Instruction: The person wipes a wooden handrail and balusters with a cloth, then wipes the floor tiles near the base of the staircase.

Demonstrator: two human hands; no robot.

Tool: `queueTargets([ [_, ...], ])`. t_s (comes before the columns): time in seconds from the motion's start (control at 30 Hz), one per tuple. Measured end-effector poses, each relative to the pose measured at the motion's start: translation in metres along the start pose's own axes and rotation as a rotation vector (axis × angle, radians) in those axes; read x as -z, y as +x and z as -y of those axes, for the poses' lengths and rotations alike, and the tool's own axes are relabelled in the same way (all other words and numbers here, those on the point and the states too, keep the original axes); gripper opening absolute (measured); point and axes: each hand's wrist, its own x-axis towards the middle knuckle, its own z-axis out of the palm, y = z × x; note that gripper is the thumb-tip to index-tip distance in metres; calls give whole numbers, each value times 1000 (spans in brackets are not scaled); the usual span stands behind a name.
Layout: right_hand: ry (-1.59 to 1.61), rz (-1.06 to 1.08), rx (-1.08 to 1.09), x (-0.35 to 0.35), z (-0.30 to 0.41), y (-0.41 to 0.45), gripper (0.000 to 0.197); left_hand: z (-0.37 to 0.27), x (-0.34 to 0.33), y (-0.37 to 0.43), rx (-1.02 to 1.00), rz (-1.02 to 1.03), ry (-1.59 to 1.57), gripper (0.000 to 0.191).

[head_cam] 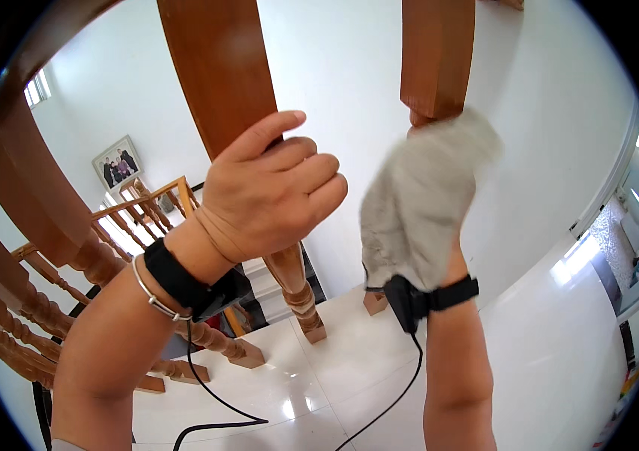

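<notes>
My left hand (274, 191) is curled at a brown wooden baluster (223, 67), its back towards me and the thumb pointing up and right. The fingertips are hidden behind the hand. A crumpled grey cloth (426, 197), slightly blurred, drapes over my right hand and hides most of it. This cloth lies against a second wooden baluster (437, 56), just below its square upper block. Both wrists wear black straps, and a thin black cable hangs from each.
More turned balusters (32, 169) line the left side. Beyond them, a lower stair railing (139, 203) and a framed picture (117, 162) on the white wall show. Pale glossy tiles (364, 361) cover the floor. A doorway (623, 225) stands at the far right.
</notes>
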Motion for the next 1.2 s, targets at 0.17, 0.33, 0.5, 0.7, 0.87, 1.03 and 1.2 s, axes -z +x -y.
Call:
queueTargets([
  [0.17, -999, -404, 377, -23, -5, 40, 45, 3, -1, -2, 8, -17, 10, 9],
  [0.33, -572, 160, 285, 54, -24, 90, 41, -1, -7, 0, 15, -127, -32, 10],
  [0.5, 305, 512, -407, 75, -58, 125, 36, 0, -5, -5, 43, -93, -37, 8],
  [0.7, -1072, -193, 700, 29, -52, 62, 31, -10, 0, 7, 69, 33, 3, 8],
  [0.87, -931, -292, 43, 34, -69, -30, 60, -41, -7, -15, 17, 513, -234, 12],
  [1.03, -1023, -145, -102, 65, -99, -58, 53, -71, -2, 5, 287, 517, -569, 35],
  [1.2, -1010, -29, -317, 74, -100, -78, 56, -74, -49, 50, 991, 212, -1254, 71],
])
